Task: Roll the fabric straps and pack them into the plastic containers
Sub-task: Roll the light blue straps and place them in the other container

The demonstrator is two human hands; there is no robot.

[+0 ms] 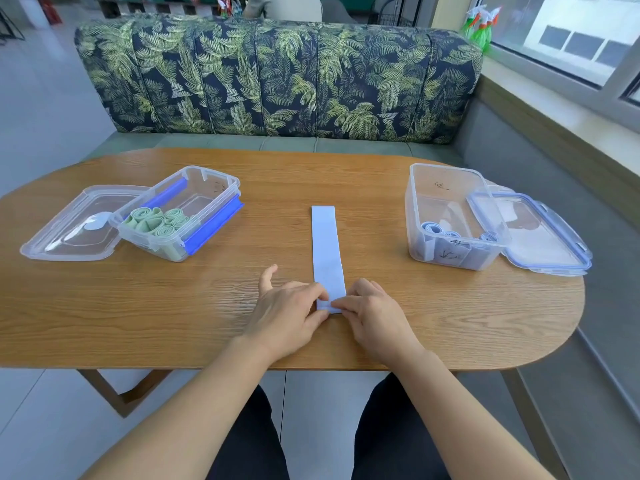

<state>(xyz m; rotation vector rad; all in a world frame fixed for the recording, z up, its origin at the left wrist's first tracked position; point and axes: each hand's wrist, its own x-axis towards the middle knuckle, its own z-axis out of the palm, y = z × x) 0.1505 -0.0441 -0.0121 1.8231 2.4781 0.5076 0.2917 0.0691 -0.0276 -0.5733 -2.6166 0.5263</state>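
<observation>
One blue strap (pixel 327 251), fingers (pixel 313 289) of left hand (pixel 287 308) and right hand (pixel 375 315) pinching its end, two containers (pixel 221 175) (pixel 446 206)

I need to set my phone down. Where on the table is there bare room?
Bare wood lies between the left container and the blue strap, between the strap and the right container, and along the far edge of the table. Crowded: the strap's near end, where the left hand and right hand pinch it, and the right end with its lid.
</observation>
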